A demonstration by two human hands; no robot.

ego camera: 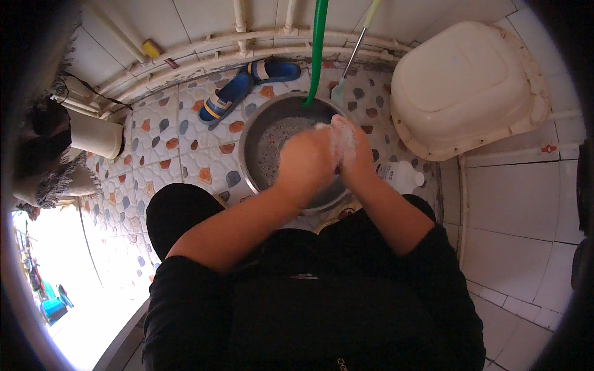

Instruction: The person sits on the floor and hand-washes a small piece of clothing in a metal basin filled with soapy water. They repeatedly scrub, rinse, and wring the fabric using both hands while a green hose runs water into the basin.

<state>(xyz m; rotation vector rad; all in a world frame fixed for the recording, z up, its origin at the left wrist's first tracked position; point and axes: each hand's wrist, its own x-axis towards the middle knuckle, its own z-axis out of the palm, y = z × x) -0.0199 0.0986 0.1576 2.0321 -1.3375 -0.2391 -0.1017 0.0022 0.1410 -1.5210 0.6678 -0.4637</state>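
Note:
My left hand (306, 160) and my right hand (355, 146) press together above the right side of a round metal basin (250, 174). White lather (343, 137) covers the fingers and back of my right hand. The left one is curled and slightly blurred, and whatever may lie between the palms is hidden. Sudsy water (274, 141) with many bubbles shows inside the basin, left of my hands. A green hose (318, 51) hangs down from above, its lower end over the basin's far rim. Close by my right wrist is a white plastic bottle (401, 176) bearing writing.
Blue slide sandals (226, 99) lie on the pebble-patterned tile floor (158, 134) beyond the basin. A pale-headed brush or scraper (338, 90) leans against the wall pipes. At right, an upturned cream plastic tub (468, 88) stands against the wall. A white bin (97, 134) is at left.

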